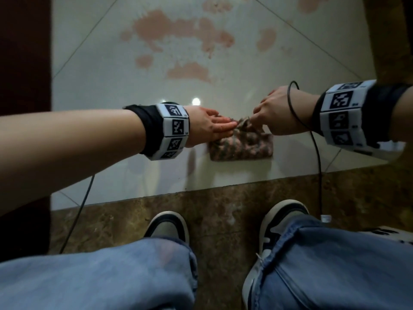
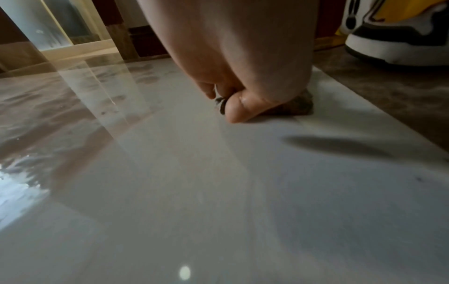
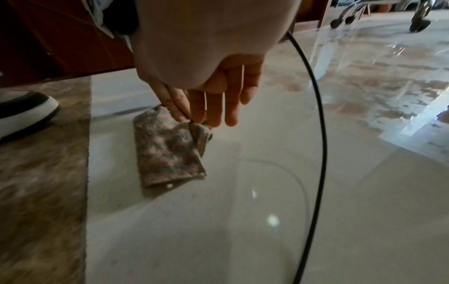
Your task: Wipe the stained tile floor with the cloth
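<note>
Still prepping, not wiping: both hands, left hand [image 1: 209,126] and right hand [image 1: 276,113], pinching the far edge of the folded cloth [image 1: 242,145], lying just short of the untouched pink stains [image 1: 185,32] on the tile floor [image 1: 116,86].

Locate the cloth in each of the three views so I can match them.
Head: cloth centre, on the white tile between both hands.
Left wrist: only a dark scrap behind the thumb, upper centre.
Right wrist: left of centre, corner pinched by fingers.
Shared landmark: brown marble border strip.
</note>
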A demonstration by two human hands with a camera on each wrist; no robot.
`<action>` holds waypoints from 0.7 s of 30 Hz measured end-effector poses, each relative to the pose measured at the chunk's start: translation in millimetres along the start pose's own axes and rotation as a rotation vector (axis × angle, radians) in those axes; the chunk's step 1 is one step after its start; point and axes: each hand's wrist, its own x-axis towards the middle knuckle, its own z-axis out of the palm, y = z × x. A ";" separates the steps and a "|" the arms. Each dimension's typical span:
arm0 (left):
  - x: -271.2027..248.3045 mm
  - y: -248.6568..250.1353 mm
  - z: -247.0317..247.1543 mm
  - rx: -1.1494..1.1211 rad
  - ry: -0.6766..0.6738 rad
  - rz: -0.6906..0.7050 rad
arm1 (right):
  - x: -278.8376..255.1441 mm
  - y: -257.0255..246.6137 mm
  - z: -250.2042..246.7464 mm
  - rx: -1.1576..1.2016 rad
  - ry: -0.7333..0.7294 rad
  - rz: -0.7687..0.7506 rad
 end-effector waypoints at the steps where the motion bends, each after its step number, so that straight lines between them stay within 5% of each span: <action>1: -3.5 2.0 3.1 0.007 -0.006 0.023 | 2.3 -3.2 -2.0 0.013 -0.028 -0.014; 8: -23.3 15.2 19.8 0.003 -0.081 0.092 | 15.5 -40.2 13.9 -0.109 0.068 -0.434; 14: -41.7 26.2 33.0 0.002 -0.161 0.185 | 17.8 -59.8 6.9 -0.201 -0.201 -0.460; 21: -55.7 32.1 48.7 0.023 -0.174 0.261 | 36.0 -72.5 -4.5 -0.237 -0.271 -0.538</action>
